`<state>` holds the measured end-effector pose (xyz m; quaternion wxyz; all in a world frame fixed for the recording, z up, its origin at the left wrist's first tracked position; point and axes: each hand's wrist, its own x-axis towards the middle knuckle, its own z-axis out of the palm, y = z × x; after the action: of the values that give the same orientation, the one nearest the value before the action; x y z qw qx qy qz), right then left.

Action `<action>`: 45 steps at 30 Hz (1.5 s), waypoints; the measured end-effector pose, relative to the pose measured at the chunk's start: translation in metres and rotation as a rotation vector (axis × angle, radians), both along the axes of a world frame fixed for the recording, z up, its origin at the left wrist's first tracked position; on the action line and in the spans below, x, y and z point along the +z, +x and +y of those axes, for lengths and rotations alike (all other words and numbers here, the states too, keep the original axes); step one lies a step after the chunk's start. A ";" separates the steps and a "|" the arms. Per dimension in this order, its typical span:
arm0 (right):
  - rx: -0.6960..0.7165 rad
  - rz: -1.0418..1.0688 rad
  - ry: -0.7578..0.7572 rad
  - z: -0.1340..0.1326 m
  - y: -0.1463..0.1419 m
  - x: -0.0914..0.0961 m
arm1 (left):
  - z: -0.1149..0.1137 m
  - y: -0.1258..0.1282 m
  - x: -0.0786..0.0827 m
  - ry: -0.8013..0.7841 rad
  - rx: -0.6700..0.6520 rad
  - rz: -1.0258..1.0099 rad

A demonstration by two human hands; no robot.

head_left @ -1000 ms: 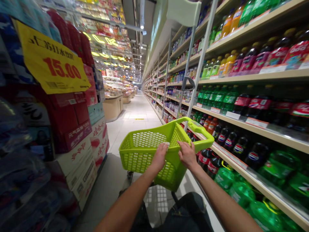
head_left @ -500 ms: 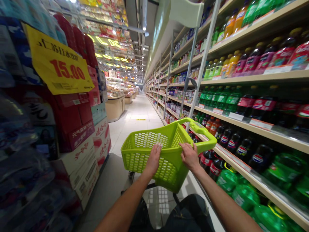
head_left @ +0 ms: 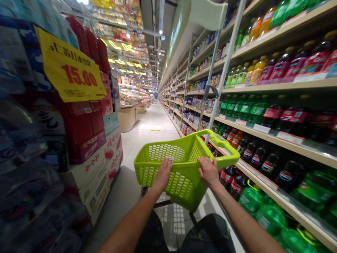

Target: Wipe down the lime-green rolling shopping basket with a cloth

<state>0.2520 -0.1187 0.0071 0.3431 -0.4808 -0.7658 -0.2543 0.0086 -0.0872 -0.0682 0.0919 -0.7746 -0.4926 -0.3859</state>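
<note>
A lime-green plastic shopping basket (head_left: pixel 160 154) on a wheeled frame stands in the aisle in front of me. My left hand (head_left: pixel 163 173) grips its near rim, fingers curled over the edge. My right hand (head_left: pixel 208 171) is closed on the near rim by the basket's handle (head_left: pixel 223 144). The basket's inside looks empty. My arms reach forward from the bottom of the view.
Shelves of soda bottles (head_left: pixel 268 112) run along the right. Stacked red and white drink cartons (head_left: pixel 92 140) with a yellow 15.00 price sign (head_left: pixel 71 72) stand on the left. A tiled aisle (head_left: pixel 152 130) stretches ahead. A metal ladder frame (head_left: pixel 218 80) leans at the shelves.
The basket and both hands have moved slightly forward along the aisle; the left stack has slid closer. My grip stays the same.
</note>
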 end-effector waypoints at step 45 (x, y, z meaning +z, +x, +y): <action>-0.015 -0.041 -0.037 0.005 0.015 -0.004 | -0.031 -0.054 -0.014 0.066 -0.273 0.198</action>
<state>0.2670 -0.1132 0.0031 0.3164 -0.4874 -0.7737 -0.2524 -0.0450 -0.1183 -0.0822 0.1124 -0.8652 -0.3582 -0.3325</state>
